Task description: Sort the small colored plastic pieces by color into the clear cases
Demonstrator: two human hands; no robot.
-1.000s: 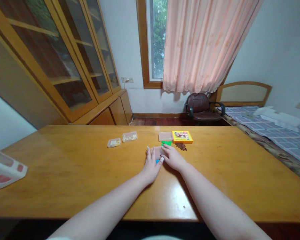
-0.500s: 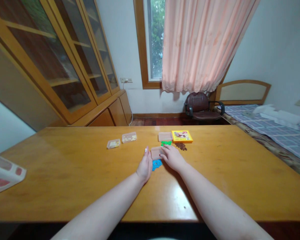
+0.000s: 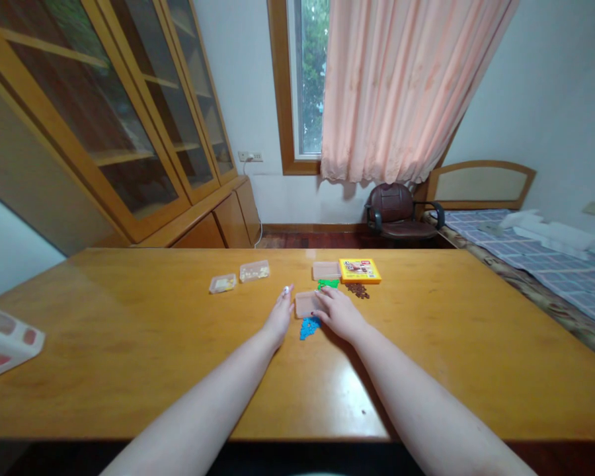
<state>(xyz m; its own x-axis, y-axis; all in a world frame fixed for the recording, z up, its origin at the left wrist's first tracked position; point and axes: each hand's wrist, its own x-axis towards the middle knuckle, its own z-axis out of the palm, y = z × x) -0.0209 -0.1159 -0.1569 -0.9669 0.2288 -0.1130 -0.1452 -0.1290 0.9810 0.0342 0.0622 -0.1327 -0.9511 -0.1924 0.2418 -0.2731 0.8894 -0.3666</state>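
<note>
My left hand (image 3: 278,318) is open, its fingers stretched forward, just left of a shallow clear plastic tray (image 3: 303,305) with a visible gap. My right hand (image 3: 342,313) grips the tray's right end, thumb at the near side and fingers at the far side; part of that end is hidden under it. A patch of small blue pieces (image 3: 309,328) lies right in front of the tray. Small green pieces (image 3: 328,284) lie just behind it, by the right fingertips. A little pile of brown pieces (image 3: 357,290) is beyond my right hand.
Behind the green pieces sits another clear tray (image 3: 326,270), against a yellow box (image 3: 359,271). Two clear containers (image 3: 223,284) with pale pieces stand further left. A white object with openings (image 3: 10,344) is at the table's left edge. Past the table is a brown chair (image 3: 396,211).
My left hand has moved left, away from the tray's edge. The tray and my right hand have shifted slightly left. More of the blue patch shows now.
</note>
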